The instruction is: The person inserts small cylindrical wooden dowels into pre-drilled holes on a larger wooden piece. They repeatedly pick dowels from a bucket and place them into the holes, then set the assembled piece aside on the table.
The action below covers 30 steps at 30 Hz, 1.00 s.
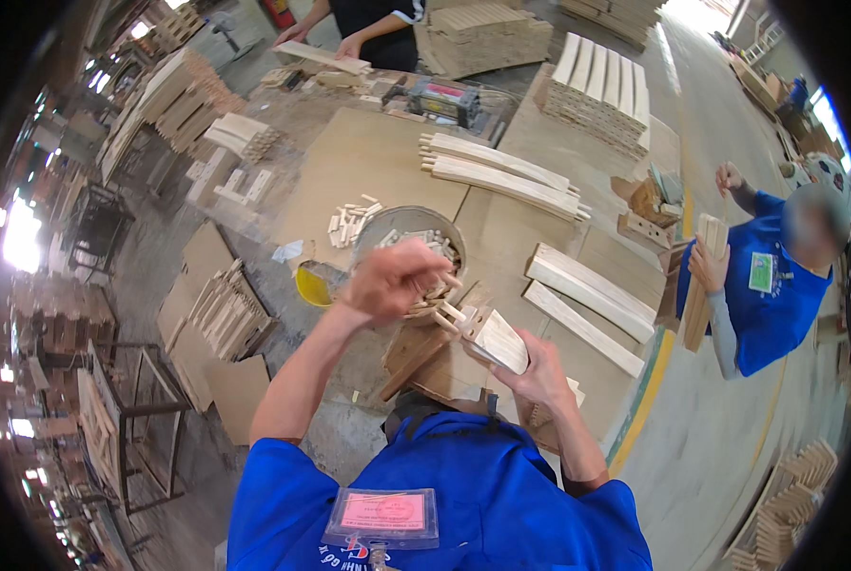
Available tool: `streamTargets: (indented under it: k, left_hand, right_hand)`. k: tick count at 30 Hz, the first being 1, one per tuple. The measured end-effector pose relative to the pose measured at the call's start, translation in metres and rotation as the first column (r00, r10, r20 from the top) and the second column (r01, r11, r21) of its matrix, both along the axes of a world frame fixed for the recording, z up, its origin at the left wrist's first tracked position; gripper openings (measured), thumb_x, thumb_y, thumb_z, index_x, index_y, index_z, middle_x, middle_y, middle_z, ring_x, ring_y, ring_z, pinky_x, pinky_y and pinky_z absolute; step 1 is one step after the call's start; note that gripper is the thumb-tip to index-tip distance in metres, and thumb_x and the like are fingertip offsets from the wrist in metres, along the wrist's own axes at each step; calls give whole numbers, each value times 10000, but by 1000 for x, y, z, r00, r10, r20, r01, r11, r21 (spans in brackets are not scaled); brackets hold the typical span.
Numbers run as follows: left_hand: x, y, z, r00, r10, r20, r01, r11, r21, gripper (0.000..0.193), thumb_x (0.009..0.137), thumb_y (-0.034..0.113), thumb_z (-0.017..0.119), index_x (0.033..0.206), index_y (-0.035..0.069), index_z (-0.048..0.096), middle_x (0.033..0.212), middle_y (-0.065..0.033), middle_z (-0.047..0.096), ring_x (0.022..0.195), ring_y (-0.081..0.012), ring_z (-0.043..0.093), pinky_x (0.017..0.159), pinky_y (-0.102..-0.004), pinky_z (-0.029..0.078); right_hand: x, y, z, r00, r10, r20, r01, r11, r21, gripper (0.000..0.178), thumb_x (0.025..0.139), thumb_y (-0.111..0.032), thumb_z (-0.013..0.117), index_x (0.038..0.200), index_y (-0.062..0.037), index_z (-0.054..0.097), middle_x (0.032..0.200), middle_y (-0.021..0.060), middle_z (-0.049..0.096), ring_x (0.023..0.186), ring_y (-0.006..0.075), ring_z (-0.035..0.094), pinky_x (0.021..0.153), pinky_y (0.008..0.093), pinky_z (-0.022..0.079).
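Observation:
My right hand point(532, 373) is closed around a pale wooden piece point(499, 341), whose end with holes faces up and left. Short wooden dowels point(453, 312) stick out of that end. Just above it my left hand point(394, 279) is closed, its fingertips pinched on what looks like a wooden dowel, partly hidden and blurred. Behind and below this hand stands a round grey bucket point(368, 226) with many loose dowels point(423, 240) in it. A small heap of dowels point(352, 222) lies beside the bucket on the board-covered table point(349, 157).
Left of the bucket is a yellow round object point(313, 285). Long wooden pieces point(501, 176) with dowelled ends lie ahead; more pieces point(587, 293) lie right. A stack of wood point(598, 95) stands far right. A co-worker point(763, 276) holds wood at right; another person's hands point(349, 46) work opposite.

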<state>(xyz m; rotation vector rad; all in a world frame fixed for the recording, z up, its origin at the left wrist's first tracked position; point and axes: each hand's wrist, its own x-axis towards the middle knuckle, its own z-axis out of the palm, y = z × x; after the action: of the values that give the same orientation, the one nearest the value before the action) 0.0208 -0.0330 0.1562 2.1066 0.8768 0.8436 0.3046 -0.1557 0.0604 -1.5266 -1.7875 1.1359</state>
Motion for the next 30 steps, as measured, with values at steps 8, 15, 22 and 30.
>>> streamTargets:
  k: [8,15,22,30]
  left_hand:
    - [-5,-70,27,986,10,-164,-1,998,56,195,819,25,754,1006,38,701,919,-97,615,919,-304,625,768,-388,499]
    - [-1,-78,23,983,53,-175,-35,994,104,94,874,78,737,940,35,685,914,-89,620,894,-301,615,758,-388,496]
    - [4,-78,5,990,130,-55,-123,986,113,115,843,30,730,927,37,651,914,-87,595,893,-296,585,786,-415,446]
    - [2,-61,-4,992,61,-108,-58,998,30,131,822,23,739,903,20,637,902,-102,591,895,-310,589,800,-418,466]
  right_hand:
    - [-20,0,17,987,159,29,-162,969,189,576,729,-199,820,1270,-93,653,1099,150,741,972,356,718,849,422,581]
    - [-20,3,28,971,196,135,-225,942,249,577,695,-150,816,1246,-110,650,1072,138,739,959,346,718,829,428,584]
    - [-27,-5,18,984,156,-83,-144,980,137,589,679,-172,855,1226,-81,657,981,154,732,899,369,721,754,433,580]
    - [-14,19,27,967,245,68,-250,963,97,634,689,-218,868,1268,-108,635,1033,157,738,934,366,722,794,444,586]
